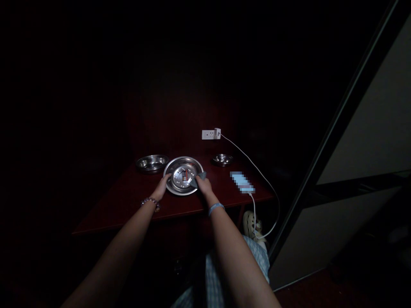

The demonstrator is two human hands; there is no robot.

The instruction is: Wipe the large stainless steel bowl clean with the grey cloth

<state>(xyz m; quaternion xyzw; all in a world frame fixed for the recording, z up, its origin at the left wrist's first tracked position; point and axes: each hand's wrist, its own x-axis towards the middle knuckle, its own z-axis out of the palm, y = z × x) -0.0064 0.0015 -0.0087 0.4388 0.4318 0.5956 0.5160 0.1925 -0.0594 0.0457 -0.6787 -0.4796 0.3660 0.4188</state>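
Note:
A shiny round steel plate [173, 185] with a raised rim is tilted toward me above the dark red table, a small label at its middle. My left hand [161, 187] grips its left rim, thumb on the inside and the other fingers hidden beneath. At the right side, my right hand [204, 186] is closed on a grey-green cloth [199, 178], which lies against the plate's inner surface. A bead bracelet circles my left wrist and a blue band my right.
A steel bowl [152, 162] stands at the back left, a smaller steel bowl [222, 160] at the back right. A phone [242, 182] lies on the table [128, 209]; its white cable [253, 164] loops from a wall socket [208, 134] past the right edge. Right of me rises a panel [362, 149].

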